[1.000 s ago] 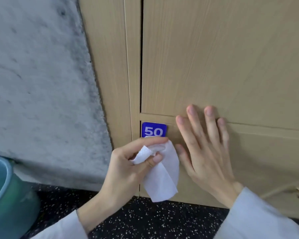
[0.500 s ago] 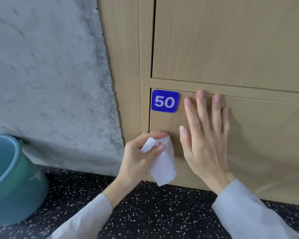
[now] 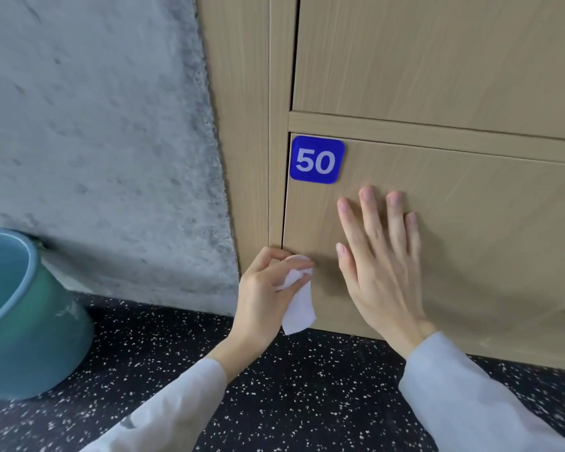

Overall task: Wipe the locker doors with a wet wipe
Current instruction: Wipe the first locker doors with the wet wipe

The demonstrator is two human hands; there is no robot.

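Head view, sole camera. Working low on the locker door (image 3: 454,256) marked by the blue number plate (image 3: 317,159), near the door's lower left corner. Holding the wet wipe (image 3: 299,301) bunched in the left hand (image 3: 265,298), thumb and forefinger pinching the wad at the top, loose tail hanging down to just above the door's bottom edge. Pressing the wad against the door's left edge, right at the seam with the locker frame (image 3: 276,125). Bracing with the right hand (image 3: 379,265) flat on the door face, fingers (image 3: 369,207) straight and slightly spread, thumb out toward the wipe, palm just beside it but not touching.

Comparing with one second ago: wipe then sitting directly under the plate, now well below it, near the bottom edge. Right hand likewise lower on the door: fingertips then reaching over the rail above it, now resting below the plate. Judging from that, running a downward stroke along the hinge-side edge, with that strip nearly covered. Remaining, by appearance: the broad face to the right and the upper door (image 3: 437,53), neither showing visible wetness, so coverage not confirmable.

Also noting: teal bucket (image 3: 23,321) standing on the speckled floor (image 3: 291,386) at left, against the rough grey wall (image 3: 95,141).
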